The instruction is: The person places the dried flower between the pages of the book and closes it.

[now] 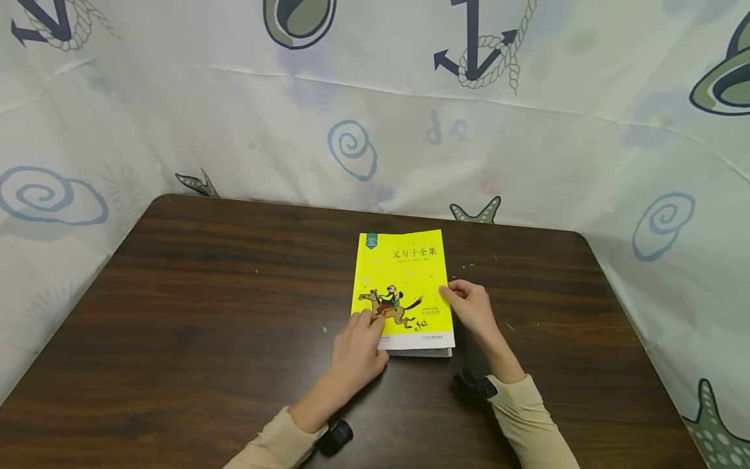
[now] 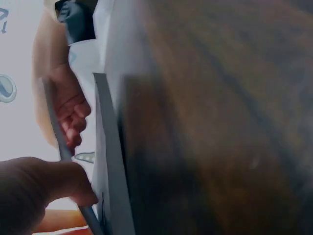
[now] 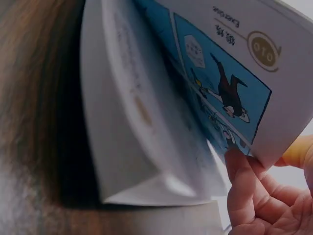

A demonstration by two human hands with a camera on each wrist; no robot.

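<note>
A yellow paperback book (image 1: 404,267) with a horse-and-riders drawing lies on the table, its front part raised from the pages below. My left hand (image 1: 356,348) grips its lower left corner, fingers over the cover and thumb at the bottom edge. At the right edge, my right hand (image 1: 473,307) pinches the lifted cover and leaves between thumb and fingers. The right wrist view shows a printed comic page (image 3: 230,93) on the underside of the lifted part. In the left wrist view, a gap separates the raised part from the lower pages (image 2: 113,161).
The dark wood-grain table (image 1: 205,312) carries small paper scraps near the book. Behind it hangs a white cloth (image 1: 246,143) printed with anchors, shells and starfish. A black band (image 1: 476,384) sits on the right wrist and a black device (image 1: 335,438) on the left.
</note>
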